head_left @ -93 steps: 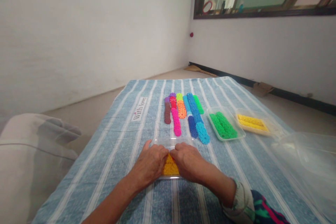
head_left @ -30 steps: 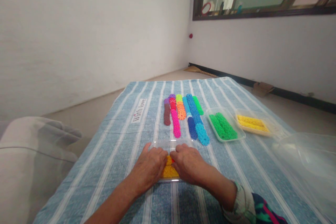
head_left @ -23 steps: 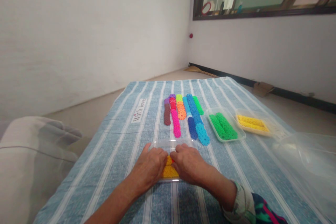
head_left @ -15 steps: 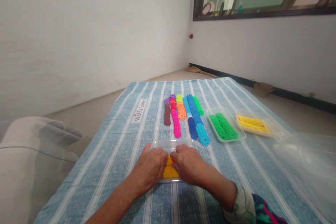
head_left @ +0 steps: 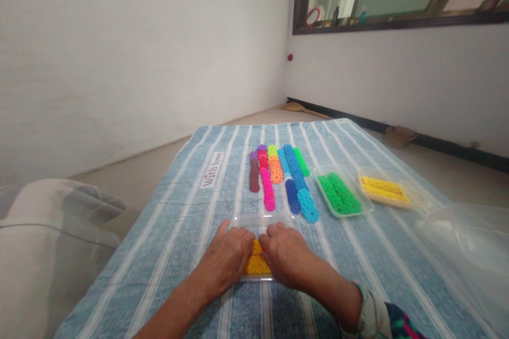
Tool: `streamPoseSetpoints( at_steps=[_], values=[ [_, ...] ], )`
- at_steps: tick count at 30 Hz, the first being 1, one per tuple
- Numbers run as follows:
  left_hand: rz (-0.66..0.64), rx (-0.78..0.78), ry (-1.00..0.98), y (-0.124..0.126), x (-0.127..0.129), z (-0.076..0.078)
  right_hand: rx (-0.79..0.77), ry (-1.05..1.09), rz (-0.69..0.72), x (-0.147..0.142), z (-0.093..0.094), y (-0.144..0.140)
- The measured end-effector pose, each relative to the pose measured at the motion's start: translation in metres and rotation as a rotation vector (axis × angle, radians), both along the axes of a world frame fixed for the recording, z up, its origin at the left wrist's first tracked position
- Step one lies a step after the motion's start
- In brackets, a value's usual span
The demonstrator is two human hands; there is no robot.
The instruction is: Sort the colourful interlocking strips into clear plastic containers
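Both hands lie palm-down in a clear tray (head_left: 254, 219) at the near middle of a blue striped cloth (head_left: 178, 222): the left hand (head_left: 227, 256) and the right hand (head_left: 285, 256) press side by side on a stack of orange discs (head_left: 255, 264) inside the tray, fingers curled over the discs, though whether either hand actually pinches any cannot be told. Beyond the tray lie rows of coloured discs (head_left: 278, 175), and to the right stand a tray of green discs (head_left: 340, 193) and a tray of yellow discs (head_left: 384, 189).
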State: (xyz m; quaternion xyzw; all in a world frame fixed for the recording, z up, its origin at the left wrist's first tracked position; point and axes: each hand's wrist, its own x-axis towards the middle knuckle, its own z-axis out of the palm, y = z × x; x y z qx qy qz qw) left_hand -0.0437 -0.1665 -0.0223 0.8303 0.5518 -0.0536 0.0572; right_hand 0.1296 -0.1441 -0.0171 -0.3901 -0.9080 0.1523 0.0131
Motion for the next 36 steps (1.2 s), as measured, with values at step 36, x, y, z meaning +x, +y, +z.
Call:
streamPoseSetpoints(
  at_steps=[36],
  values=[
    [0.017, 0.019, -0.176, -0.001, -0.011, 0.006, 0.071, 0.155, -0.089, 0.029, 0.002, 0.015]
  ],
)
